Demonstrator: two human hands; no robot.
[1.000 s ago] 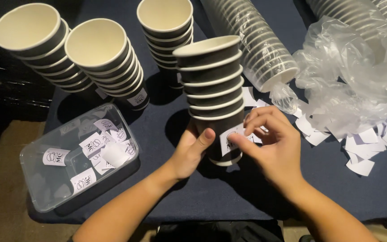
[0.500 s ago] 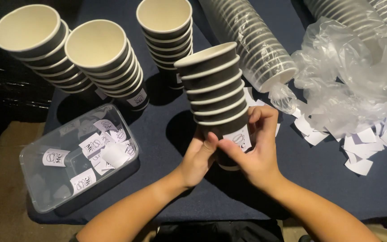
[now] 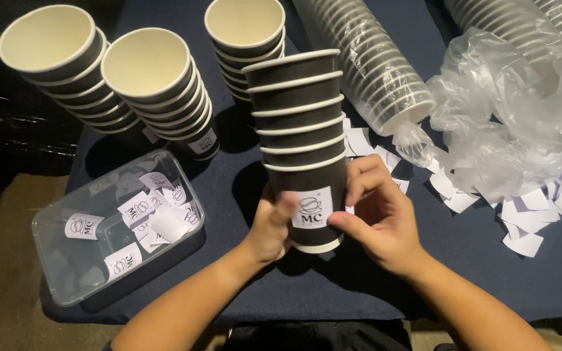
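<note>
A stack of several black paper cups (image 3: 297,123) with white rims stands tilted in front of me, lifted a little off the dark blue table (image 3: 248,188). My left hand (image 3: 274,224) grips the bottom cup from the left, its thumb beside a white square sticker (image 3: 311,208) on the cup's wall. My right hand (image 3: 378,218) holds the same cup from the right, thumb and fingers pressing at the sticker's right edge.
Three more cup stacks (image 3: 157,84) stand at the back left and centre. Sleeves of cups in clear plastic (image 3: 365,65) lie at the back right beside crumpled wrap (image 3: 508,130) and white paper scraps (image 3: 528,214). A clear tub (image 3: 56,260) of stickers sits at the left.
The sticker that my right hand held at the cup's side now sits flat on the bottom cup. Both hands have closed around that cup and the stack has tilted toward me.
</note>
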